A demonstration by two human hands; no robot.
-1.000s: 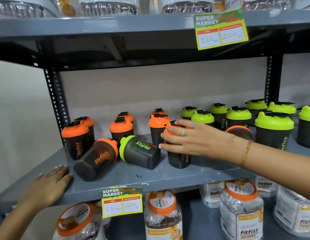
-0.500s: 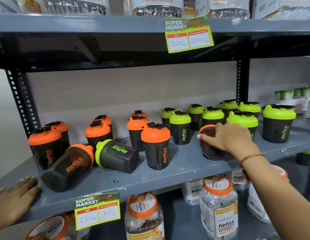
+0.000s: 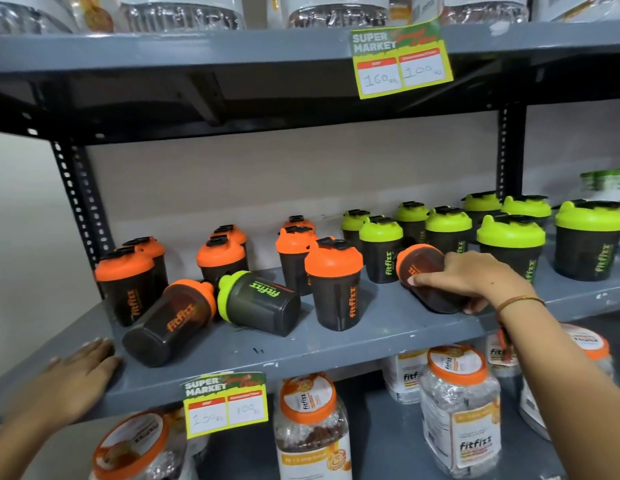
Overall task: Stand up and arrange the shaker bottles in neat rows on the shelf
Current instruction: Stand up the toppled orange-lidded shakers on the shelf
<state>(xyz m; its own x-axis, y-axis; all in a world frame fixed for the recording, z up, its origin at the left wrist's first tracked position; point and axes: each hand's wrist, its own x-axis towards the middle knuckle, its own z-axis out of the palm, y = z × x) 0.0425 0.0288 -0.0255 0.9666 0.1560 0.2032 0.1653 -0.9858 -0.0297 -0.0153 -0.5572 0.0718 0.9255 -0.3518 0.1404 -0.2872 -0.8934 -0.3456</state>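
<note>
Dark shaker bottles with orange or green lids stand on the grey shelf [image 3: 336, 351]. My right hand [image 3: 471, 275] grips an orange-lidded shaker [image 3: 423, 268] that lies tilted on its side, lid toward the left, in front of the green-lidded ones [image 3: 509, 237]. An upright orange-lidded shaker [image 3: 334, 285] stands just left of it. Two more lie on their sides at the front left: an orange-lidded shaker [image 3: 170, 320] and a green-lidded shaker [image 3: 260, 303]. My left hand [image 3: 76, 379] rests flat on the shelf's front left edge, holding nothing.
Upright orange-lidded shakers [image 3: 125, 282] fill the back left. A black perforated post [image 3: 76, 199] stands at the left and another post [image 3: 509, 150] at the right rear. Price tags [image 3: 225, 403] hang off the shelf edges. Clear jars [image 3: 457, 407] sit on the shelf below.
My right hand left the front orange-lidded shaker standing and moved right onto the fallen orange-lidded shaker, which now lies more lifted and turned in its grip. The left hand stayed put.
</note>
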